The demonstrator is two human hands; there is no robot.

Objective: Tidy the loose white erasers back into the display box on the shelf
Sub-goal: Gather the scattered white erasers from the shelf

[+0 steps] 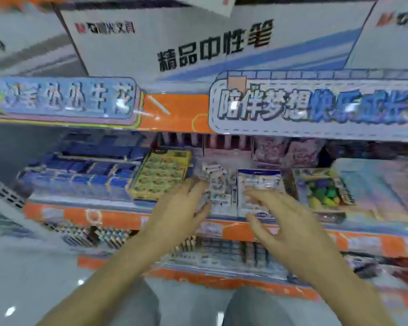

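The picture is motion-blurred. Loose white erasers lie in an untidy heap on the middle shelf, left of a white and blue display box that holds more erasers. My left hand reaches in with fingers spread, its fingertips at the left edge of the heap. My right hand hovers with fingers apart over the front of the display box. Neither hand visibly holds anything.
A yellow box stands left of the heap, with blue boxes beyond it. A box of coloured items sits to the right. An orange shelf edge runs in front, lower shelves below, white cartons above.
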